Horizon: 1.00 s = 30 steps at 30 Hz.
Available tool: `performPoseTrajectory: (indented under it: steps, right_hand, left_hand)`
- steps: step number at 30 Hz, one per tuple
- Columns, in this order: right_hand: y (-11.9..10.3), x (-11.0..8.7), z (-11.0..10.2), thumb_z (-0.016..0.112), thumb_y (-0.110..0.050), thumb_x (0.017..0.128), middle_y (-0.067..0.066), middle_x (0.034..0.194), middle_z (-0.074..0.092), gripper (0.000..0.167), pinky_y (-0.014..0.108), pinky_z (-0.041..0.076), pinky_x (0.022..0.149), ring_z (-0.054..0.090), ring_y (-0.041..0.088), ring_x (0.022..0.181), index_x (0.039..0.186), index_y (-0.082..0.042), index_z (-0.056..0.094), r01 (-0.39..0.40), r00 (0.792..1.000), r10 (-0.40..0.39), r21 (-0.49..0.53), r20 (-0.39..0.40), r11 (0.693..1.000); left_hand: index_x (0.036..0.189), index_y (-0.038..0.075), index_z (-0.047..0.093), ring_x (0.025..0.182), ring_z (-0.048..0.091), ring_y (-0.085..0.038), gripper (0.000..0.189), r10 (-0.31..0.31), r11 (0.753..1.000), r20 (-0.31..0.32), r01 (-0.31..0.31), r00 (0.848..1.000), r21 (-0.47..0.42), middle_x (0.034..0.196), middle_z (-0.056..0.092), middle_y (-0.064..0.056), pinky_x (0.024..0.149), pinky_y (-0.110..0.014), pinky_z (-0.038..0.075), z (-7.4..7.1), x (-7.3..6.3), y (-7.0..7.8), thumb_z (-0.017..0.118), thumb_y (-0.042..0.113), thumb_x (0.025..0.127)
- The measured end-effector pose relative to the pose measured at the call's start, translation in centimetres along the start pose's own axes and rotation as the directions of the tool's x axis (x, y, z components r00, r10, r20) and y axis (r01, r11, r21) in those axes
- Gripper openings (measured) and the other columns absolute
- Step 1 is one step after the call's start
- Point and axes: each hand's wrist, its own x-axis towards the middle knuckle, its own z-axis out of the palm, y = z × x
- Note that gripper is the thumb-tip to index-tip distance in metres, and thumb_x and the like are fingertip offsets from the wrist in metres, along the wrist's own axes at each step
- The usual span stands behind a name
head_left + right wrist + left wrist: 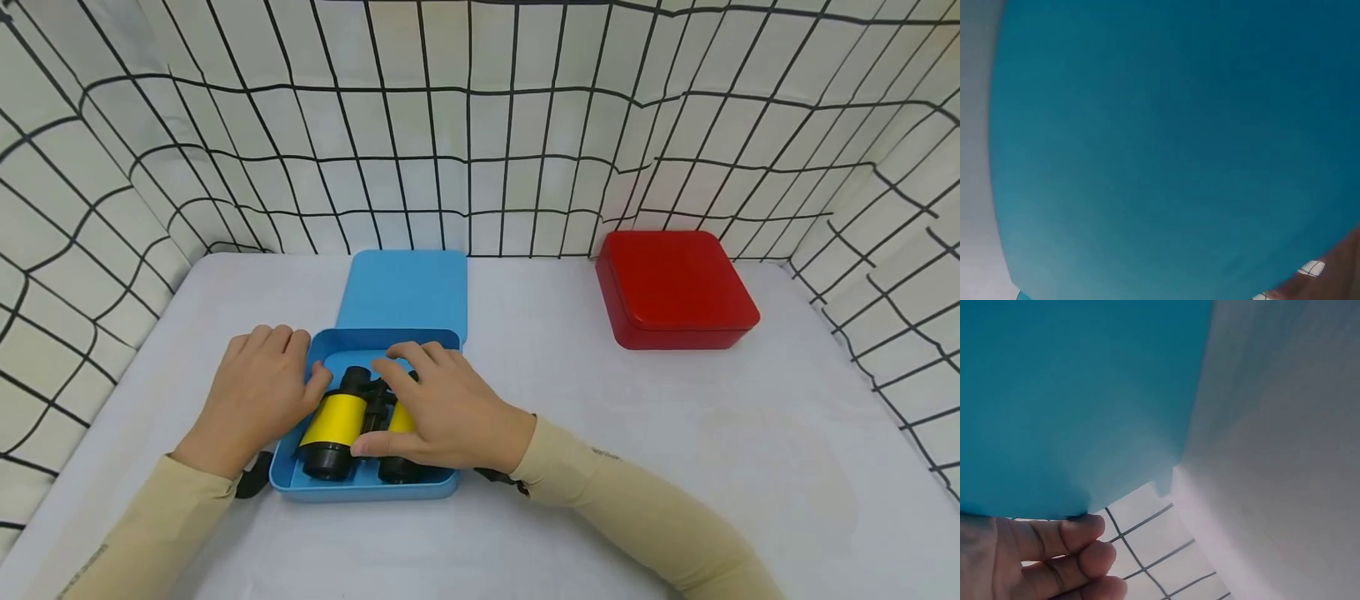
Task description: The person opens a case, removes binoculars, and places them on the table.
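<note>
In the head view, a pair of black and yellow binoculars (pixel 334 419) lies inside an open light-blue box (pixel 363 493). My right hand (pixel 457 408) reaches over the box's right side and grips the right barrel, which it partly covers; the thumb lies across toward the middle of the binoculars. At the left wall of the box, my left hand (pixel 258 392) holds the rim, thumb on the inner side near the left eyepiece. The left wrist view has its fingertips (pixel 1094 556) against the blue outer wall (pixel 1072 406). Blue plastic (pixel 1147 150) fills most of the right wrist view.
The blue lid (pixel 405 287) lies flat behind the box, against its back edge. A closed red box (pixel 678 287) stands at the back right of the white table (pixel 600 417). Black wire grid panels (pixel 468 158) rise along the back and both sides.
</note>
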Motion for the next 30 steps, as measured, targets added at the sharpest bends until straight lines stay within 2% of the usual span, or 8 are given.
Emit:
performPoseTrajectory:
  steps: [4, 11, 16, 19, 22, 27, 30]
  right_hand:
    - [-0.4, 0.0, 0.4, 0.051, -0.079, 0.092, 0.006, 0.153, 0.048, 0.085, 0.046, 0.048, 0.11, 0.053, 0.028, 0.133, 0.151, -0.019, 0.046, -0.001, 0.999, 0.006, -0.088, 0.051, 0.996]
    - [-0.7, 0.0, 1.6, 0.053, -0.083, 0.087, 0.005, 0.144, 0.052, 0.091, 0.041, 0.047, 0.109, 0.053, 0.025, 0.125, 0.151, -0.018, 0.046, 0.047, 0.999, -0.043, -0.151, 0.032, 0.987]
    - [-0.8, 0.0, 1.9, 0.051, -0.089, 0.083, 0.003, 0.144, 0.05, 0.102, 0.043, 0.046, 0.109, 0.052, 0.024, 0.126, 0.156, -0.018, 0.042, 0.037, 0.998, -0.027, -0.175, 0.054, 0.984]
    - [-0.9, -0.1, 1.9, 0.051, -0.092, 0.08, 0.004, 0.146, 0.049, 0.109, 0.043, 0.044, 0.112, 0.051, 0.024, 0.129, 0.158, -0.017, 0.04, 0.029, 0.997, -0.017, -0.173, 0.07, 0.984]
    - [-0.9, 0.0, 2.0, 0.052, -0.093, 0.078, 0.004, 0.145, 0.05, 0.112, 0.04, 0.043, 0.115, 0.051, 0.022, 0.126, 0.158, -0.016, 0.041, 0.035, 0.997, -0.024, -0.176, 0.067, 0.984]
    - [-0.8, -0.1, 2.2, 0.053, -0.093, 0.078, 0.003, 0.142, 0.052, 0.111, 0.037, 0.043, 0.115, 0.052, 0.021, 0.123, 0.157, -0.015, 0.042, 0.051, 0.998, -0.042, -0.181, 0.057, 0.982]
    - [-0.8, -0.1, 2.4, 0.053, -0.091, 0.08, 0.004, 0.141, 0.053, 0.106, 0.036, 0.045, 0.113, 0.054, 0.021, 0.122, 0.155, -0.016, 0.045, 0.062, 0.997, -0.053, -0.187, 0.049, 0.98]
  left_hand:
    - [0.085, -0.001, 0.052, 0.071, 0.045, -0.029, 0.026, -0.024, 1.0, 0.036, 0.023, 0.999, 0.006, 0.071, 0.048, -0.012, 0.065, -0.039, 0.034, -0.1, 0.1, 0.2, 0.059, 0.023, 0.09]
    - [0.078, 0.003, 0.048, 0.07, 0.043, -0.029, 0.023, -0.015, 0.999, 0.054, 0.013, 0.998, 0.032, 0.066, 0.041, -0.008, 0.07, -0.044, 0.039, -0.2, 0.2, 0.4, 0.056, 0.021, 0.091]
    - [0.078, 0.003, 0.047, 0.069, 0.043, -0.028, 0.024, -0.019, 0.999, 0.063, 0.017, 0.998, 0.038, 0.066, 0.041, -0.008, 0.068, -0.043, 0.039, -0.2, 0.2, 0.3, 0.056, 0.021, 0.091]
    - [0.077, 0.003, 0.047, 0.068, 0.043, -0.029, 0.025, -0.014, 0.999, 0.056, 0.012, 0.998, 0.042, 0.065, 0.041, -0.008, 0.068, -0.043, 0.039, -0.2, 0.3, 0.3, 0.056, 0.021, 0.091]
    - [0.077, 0.002, 0.047, 0.067, 0.044, -0.03, 0.025, -0.004, 0.999, 0.023, 0.003, 1.0, 0.046, 0.064, 0.042, -0.009, 0.067, -0.044, 0.04, -0.3, 0.2, 0.3, 0.057, 0.02, 0.091]
    - [0.075, 0.002, 0.046, 0.064, 0.041, -0.029, 0.024, 0.03, 0.998, -0.043, -0.027, 0.999, 0.053, 0.062, 0.039, -0.008, 0.064, -0.042, 0.038, -0.1, 0.1, 0.4, 0.056, 0.019, 0.089]
    - [0.075, 0.002, 0.045, 0.064, 0.04, -0.029, 0.025, 0.039, 0.997, -0.04, -0.037, 0.998, 0.064, 0.062, 0.037, -0.008, 0.064, -0.042, 0.037, -0.1, 0.0, 0.3, 0.057, 0.018, 0.089]
